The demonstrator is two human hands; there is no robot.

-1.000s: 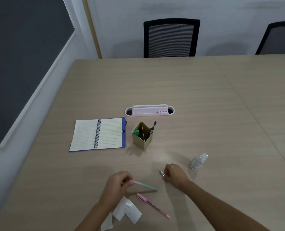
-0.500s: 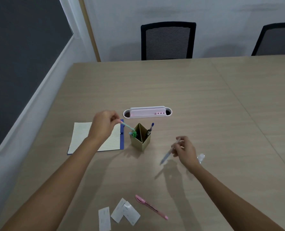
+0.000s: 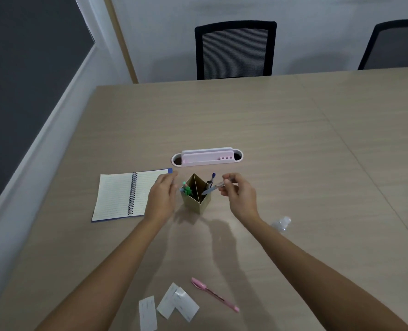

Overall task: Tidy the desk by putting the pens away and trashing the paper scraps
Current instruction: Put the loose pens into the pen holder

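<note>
A tan square pen holder [image 3: 196,201] with a diagonal divider stands mid-desk. Green pens [image 3: 187,188] sit in its left half and a dark blue pen [image 3: 211,180] in its right half. My left hand [image 3: 161,198] rests just left of the holder, fingers loosely apart, holding nothing. My right hand [image 3: 239,193] pinches a clear pen [image 3: 214,188] whose tip points down-left over the holder's right half. A pink pen [image 3: 214,294] lies on the desk near me. White paper scraps [image 3: 178,302] lie beside it, one strip [image 3: 147,313] further left.
An open spiral notebook [image 3: 121,195] lies left of the holder. A pink desk organizer [image 3: 207,156] sits behind it. A small clear bottle [image 3: 281,223] lies at the right. Two black chairs [image 3: 235,50] stand at the desk's far edge.
My left hand has let go of the green pen, which now sits in the holder. My right hand has carried the clear pen up and left to the holder's right half.
</note>
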